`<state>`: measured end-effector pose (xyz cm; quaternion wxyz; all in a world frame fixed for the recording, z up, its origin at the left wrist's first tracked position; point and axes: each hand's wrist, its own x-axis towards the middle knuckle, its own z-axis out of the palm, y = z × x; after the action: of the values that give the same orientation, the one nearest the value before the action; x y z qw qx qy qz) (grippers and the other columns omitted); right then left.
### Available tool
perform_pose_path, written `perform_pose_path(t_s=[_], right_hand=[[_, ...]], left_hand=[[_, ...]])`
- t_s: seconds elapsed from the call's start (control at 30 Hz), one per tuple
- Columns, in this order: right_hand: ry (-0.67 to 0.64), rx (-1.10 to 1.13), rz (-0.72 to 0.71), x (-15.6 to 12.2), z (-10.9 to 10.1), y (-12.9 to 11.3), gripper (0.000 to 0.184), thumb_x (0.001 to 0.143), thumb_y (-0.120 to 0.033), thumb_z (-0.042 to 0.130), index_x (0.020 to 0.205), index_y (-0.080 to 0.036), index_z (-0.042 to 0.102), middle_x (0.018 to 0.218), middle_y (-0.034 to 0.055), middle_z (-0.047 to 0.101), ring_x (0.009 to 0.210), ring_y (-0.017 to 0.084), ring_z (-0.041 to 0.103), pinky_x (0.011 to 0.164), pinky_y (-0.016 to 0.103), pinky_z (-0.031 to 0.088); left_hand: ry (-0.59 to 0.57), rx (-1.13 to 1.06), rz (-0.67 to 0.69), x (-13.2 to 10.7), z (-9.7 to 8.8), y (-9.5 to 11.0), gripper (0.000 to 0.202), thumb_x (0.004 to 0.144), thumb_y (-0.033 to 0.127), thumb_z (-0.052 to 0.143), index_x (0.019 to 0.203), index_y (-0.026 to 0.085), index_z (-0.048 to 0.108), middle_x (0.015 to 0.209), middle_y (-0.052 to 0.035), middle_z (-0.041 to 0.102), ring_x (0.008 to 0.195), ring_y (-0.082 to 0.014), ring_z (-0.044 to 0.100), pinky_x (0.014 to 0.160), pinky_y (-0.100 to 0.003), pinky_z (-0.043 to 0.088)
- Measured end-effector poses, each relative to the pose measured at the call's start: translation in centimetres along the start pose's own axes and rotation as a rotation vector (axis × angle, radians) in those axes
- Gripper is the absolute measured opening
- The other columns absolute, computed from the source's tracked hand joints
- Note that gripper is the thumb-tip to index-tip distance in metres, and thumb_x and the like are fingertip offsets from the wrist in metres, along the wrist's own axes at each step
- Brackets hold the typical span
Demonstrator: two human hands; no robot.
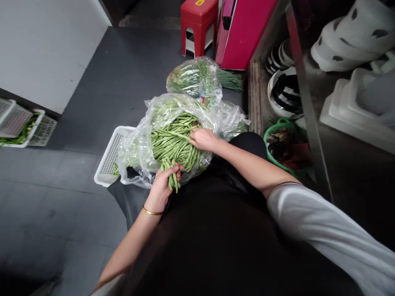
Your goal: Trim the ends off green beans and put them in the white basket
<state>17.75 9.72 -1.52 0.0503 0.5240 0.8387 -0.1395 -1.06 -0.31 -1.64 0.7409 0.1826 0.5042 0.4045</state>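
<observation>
1. Left hand (163,184) is clamped round a small bunch of long beans (171,174), ends poking out below the fist, at the near edge of the open plastic bag (140,144).
2. Right hand (203,139) sits on top of the bean pile (173,142) in that bag, fingers curled into the pods (whether it grips any, I cannot tell).
3. The bag rests partly over a white basket (108,158) on the grey floor.
4. Behind it, a second bag of beans (193,79), near a red stool (198,22).
</observation>
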Motion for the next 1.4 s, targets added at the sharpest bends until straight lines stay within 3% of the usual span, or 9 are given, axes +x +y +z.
perform_pose_path(t_s=[0.17,0.33,0.63,0.8,0.97,1.1,1.23,1.33,1.4], right_hand=[[-0.016,0.054,-0.314,-8.1,1.2,-4.2,0.039,0.096,-0.037,0.033,0.094,-0.010,0.061,0.087,0.0136,0.066,0.074,0.019,0.062,0.059,0.026,0.038],[0.036,0.130,-0.212,-9.7,3.8,-4.3,0.037,0.094,-0.040,0.038,0.084,-0.012,0.060,0.075,0.0088,0.065,0.065,0.016,0.059,0.055,0.024,0.033],[0.583,0.627,-0.438,-10.9,1.5,-5.7,0.041,0.097,-0.037,0.027,0.074,-0.016,0.054,0.063,0.0020,0.054,0.060,0.011,0.050,0.061,0.023,0.039],[0.423,1.041,0.034,-8.9,-0.6,-3.9,0.047,0.095,-0.046,0.024,0.076,-0.017,0.056,0.057,0.0008,0.054,0.054,0.011,0.051,0.057,0.024,0.044],[-0.258,1.192,-0.109,-7.5,0.0,-1.6,0.037,0.077,-0.050,0.060,0.086,-0.013,0.063,0.064,-0.0007,0.061,0.057,0.010,0.056,0.054,0.020,0.044],[-0.042,1.486,-0.023,-7.2,-0.2,-2.2,0.046,0.081,-0.054,0.051,0.104,-0.014,0.055,0.070,0.0002,0.061,0.047,0.008,0.049,0.043,0.020,0.038],[0.294,1.299,-0.076,-8.8,-1.6,-4.6,0.033,0.084,-0.047,0.050,0.093,-0.015,0.056,0.070,0.0019,0.060,0.054,0.010,0.055,0.053,0.022,0.045],[0.273,1.136,-0.218,-10.4,-1.6,-5.9,0.027,0.081,-0.042,0.056,0.090,-0.017,0.058,0.077,0.0039,0.064,0.069,0.013,0.062,0.068,0.026,0.049],[0.177,1.280,-0.101,-10.4,-0.8,-5.9,0.027,0.083,-0.042,0.054,0.088,-0.016,0.056,0.068,0.0017,0.062,0.060,0.012,0.061,0.061,0.026,0.050]], left_hand=[[0.063,-0.056,0.009,0.4,0.9,-0.2,0.022,0.059,0.018,0.075,0.075,0.009,0.063,0.069,-0.0062,0.068,0.049,-0.0095,0.056,0.043,-0.019,0.043],[0.046,-0.068,0.047,0.1,1.6,-0.9,0.020,0.057,0.015,0.075,0.073,0.009,0.063,0.057,-0.0004,0.061,0.043,-0.0062,0.050,0.042,-0.017,0.040],[-0.028,-0.095,0.120,-1.8,2.7,-0.8,0.021,0.058,0.016,0.072,0.074,0.014,0.059,0.066,-0.0004,0.064,0.045,-0.0072,0.051,0.044,-0.019,0.042],[0.039,-0.070,0.201,-3.0,3.5,-0.1,0.031,0.056,0.013,0.070,0.080,0.019,0.052,0.067,0.0022,0.063,0.047,-0.0081,0.052,0.044,-0.019,0.040],[-0.175,-0.024,0.204,-3.3,2.1,0.2,0.027,0.053,0.016,0.065,0.074,0.019,0.050,0.060,0.0007,0.058,0.050,-0.0121,0.052,0.044,-0.022,0.039],[-0.295,0.072,0.099,-2.9,1.2,-0.3,0.024,0.054,0.013,0.062,0.075,0.018,0.053,0.057,-0.0001,0.059,0.045,-0.0120,0.051,0.040,-0.022,0.037],[-0.081,-0.045,0.117,-1.4,0.5,-0.4,0.023,0.055,0.012,0.062,0.076,0.016,0.054,0.054,0.0021,0.058,0.044,-0.0099,0.050,0.041,-0.019,0.037],[0.089,-0.213,0.098,-0.1,-0.4,-0.1,0.023,0.053,0.013,0.063,0.072,0.016,0.052,0.051,0.0054,0.054,0.041,-0.0062,0.046,0.039,-0.017,0.035],[0.091,-0.241,0.089,0.3,-0.7,0.0,0.023,0.053,0.013,0.065,0.072,0.016,0.052,0.052,0.0058,0.053,0.041,-0.0055,0.046,0.040,-0.016,0.036]])
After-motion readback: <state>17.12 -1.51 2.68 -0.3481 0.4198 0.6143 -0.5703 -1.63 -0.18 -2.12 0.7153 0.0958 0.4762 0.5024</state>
